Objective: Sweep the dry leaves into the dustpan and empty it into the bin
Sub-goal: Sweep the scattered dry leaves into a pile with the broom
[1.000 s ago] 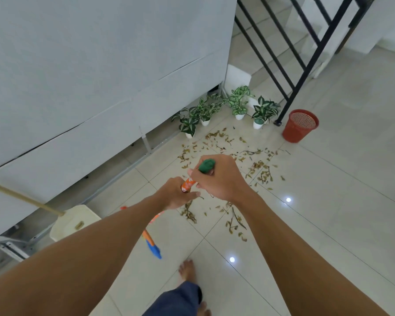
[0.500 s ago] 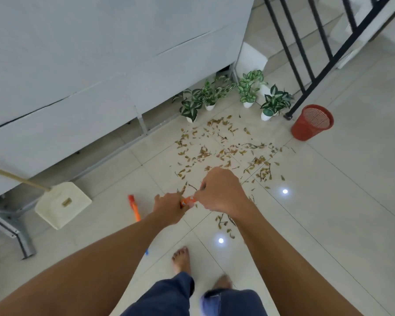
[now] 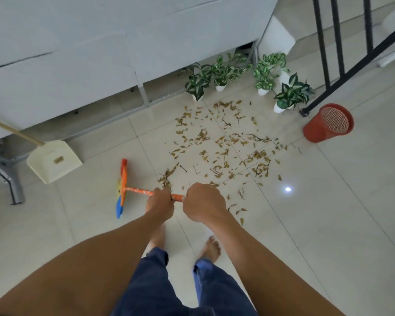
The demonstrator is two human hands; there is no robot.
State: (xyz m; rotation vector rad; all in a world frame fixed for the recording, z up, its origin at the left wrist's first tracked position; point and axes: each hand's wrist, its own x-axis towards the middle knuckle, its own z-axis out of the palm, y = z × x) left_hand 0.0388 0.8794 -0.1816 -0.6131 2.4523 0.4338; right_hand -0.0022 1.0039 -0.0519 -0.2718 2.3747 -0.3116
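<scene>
Dry brown leaves point(image 3: 224, 149) lie scattered over the pale floor tiles ahead of me. Both hands grip the orange handle of a broom point(image 3: 123, 185): my left hand point(image 3: 159, 201) lower on the handle, my right hand point(image 3: 203, 205) at its upper end. The broom's orange and blue head rests on the floor to the left of the leaves. A cream dustpan point(image 3: 54, 161) with a long wooden stick sits on the floor at the left. A red mesh bin point(image 3: 328, 123) stands at the right, beyond the leaves.
Several potted plants point(image 3: 262, 76) in white pots line the back of the leaf patch. A grey panel wall point(image 3: 100, 53) with metal legs runs along the left. A black stair railing point(image 3: 342, 53) stands behind the bin. My bare feet point(image 3: 211, 247) are below the hands.
The view has dropped and pulled back. My hands have lowered the handle, and the broom head now lies further left, near the dustpan.
</scene>
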